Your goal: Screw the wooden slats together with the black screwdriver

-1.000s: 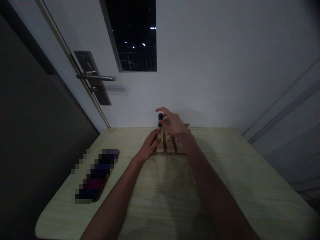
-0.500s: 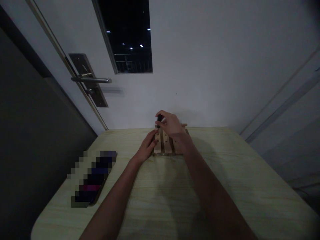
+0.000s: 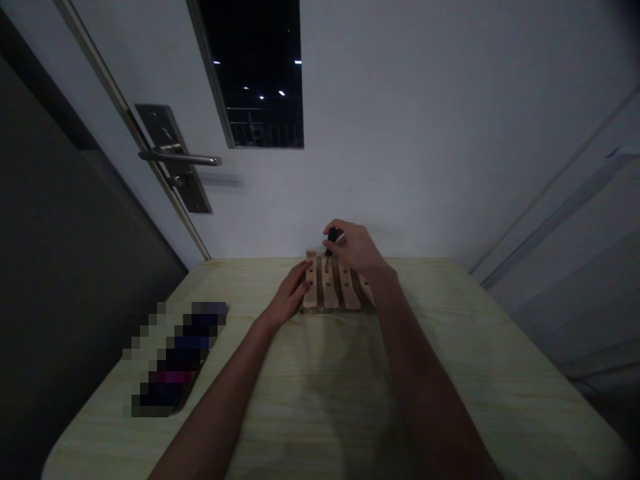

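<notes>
A small wooden slat rack (image 3: 331, 291) with holes in its slats lies at the far edge of the light wooden table (image 3: 320, 387). My right hand (image 3: 356, 249) is closed round the black handle of a screwdriver (image 3: 331, 241), held upright with its tip down on the second slat from the left. My left hand (image 3: 290, 293) rests against the rack's left slat, fingers stretched along it and pressing on it.
A blurred dark flat object (image 3: 176, 357) lies on the table's left side. A white door with a metal lever handle (image 3: 179, 159) and a dark window stands right behind the table. A grey wall is to the left.
My right hand with the screwdriver has shifted from the leftmost slat to the slat beside it. The left hand has stayed on the rack's left side. The camera has moved slightly.
</notes>
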Tool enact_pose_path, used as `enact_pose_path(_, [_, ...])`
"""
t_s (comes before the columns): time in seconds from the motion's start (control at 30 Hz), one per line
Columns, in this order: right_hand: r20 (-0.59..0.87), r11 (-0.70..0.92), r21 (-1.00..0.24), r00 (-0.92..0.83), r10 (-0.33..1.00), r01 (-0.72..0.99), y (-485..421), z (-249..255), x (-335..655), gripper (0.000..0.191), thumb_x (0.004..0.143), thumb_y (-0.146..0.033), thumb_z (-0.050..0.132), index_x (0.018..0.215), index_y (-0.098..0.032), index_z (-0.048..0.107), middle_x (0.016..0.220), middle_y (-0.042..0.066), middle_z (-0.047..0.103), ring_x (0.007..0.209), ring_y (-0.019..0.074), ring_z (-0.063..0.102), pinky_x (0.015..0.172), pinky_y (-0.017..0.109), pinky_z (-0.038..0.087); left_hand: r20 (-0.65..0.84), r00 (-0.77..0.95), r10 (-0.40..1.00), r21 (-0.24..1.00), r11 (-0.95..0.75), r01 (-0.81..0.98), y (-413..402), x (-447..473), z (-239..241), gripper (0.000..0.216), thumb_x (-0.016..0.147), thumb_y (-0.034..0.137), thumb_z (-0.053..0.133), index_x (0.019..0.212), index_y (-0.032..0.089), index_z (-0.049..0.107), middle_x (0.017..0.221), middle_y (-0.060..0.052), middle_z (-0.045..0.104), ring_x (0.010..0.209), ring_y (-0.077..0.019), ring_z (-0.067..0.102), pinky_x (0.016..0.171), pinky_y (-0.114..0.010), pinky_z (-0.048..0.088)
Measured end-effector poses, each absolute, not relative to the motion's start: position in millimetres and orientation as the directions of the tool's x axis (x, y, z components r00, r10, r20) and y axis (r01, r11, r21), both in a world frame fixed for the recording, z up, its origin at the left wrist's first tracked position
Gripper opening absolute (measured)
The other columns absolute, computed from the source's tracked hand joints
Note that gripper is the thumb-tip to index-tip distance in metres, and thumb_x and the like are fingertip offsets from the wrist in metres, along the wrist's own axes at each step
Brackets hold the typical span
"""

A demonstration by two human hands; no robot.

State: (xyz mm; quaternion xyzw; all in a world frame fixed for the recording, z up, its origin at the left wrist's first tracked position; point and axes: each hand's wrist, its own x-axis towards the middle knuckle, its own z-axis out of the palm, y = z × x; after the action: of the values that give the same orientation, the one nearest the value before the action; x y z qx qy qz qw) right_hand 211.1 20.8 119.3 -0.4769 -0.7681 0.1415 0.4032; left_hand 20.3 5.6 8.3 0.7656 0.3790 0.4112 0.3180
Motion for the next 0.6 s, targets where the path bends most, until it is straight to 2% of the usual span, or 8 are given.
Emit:
enact_pose_path(0.2, [0.476, 0.473, -0.593, -0.189, 0.859, 0.652, 19.7, 121.5, 214.5, 0.009, 0.076, -0.015, 0.062, 0.085, -0.017, 0.061, 0.077, 0.004, 0.065, 0.066, 0.0132, 0.058, 0.066, 0.028, 0.047, 0.378, 0.367, 0.850, 0.802, -0.499, 0.328, 7.2, 20.3, 6.1, 0.050, 0.090, 0.040, 0.039, 0.136, 0.021, 0.040, 0.146, -0.009, 0.036, 0.136, -0.0240, 0.033, 0.115, -0.045, 0.023])
enact_pose_path(0.6, [0.471, 0.498, -0.622, -0.218, 0.854, 0.605, 18.8, 121.6, 218.2, 0.007, 0.076, -0.018, 0.062, 0.082, -0.017, 0.062, 0.076, 0.003, 0.064, 0.065, 0.0124, 0.059, 0.065, 0.027, 0.047, 0.371, 0.373, 0.851, 0.815, -0.490, 0.308, 8.2, 19.6, 5.0, 0.051, 0.089, 0.039, 0.041, 0.136, 0.021, 0.039, 0.146, -0.009, 0.036, 0.136, -0.0244, 0.031, 0.115, -0.046, 0.022])
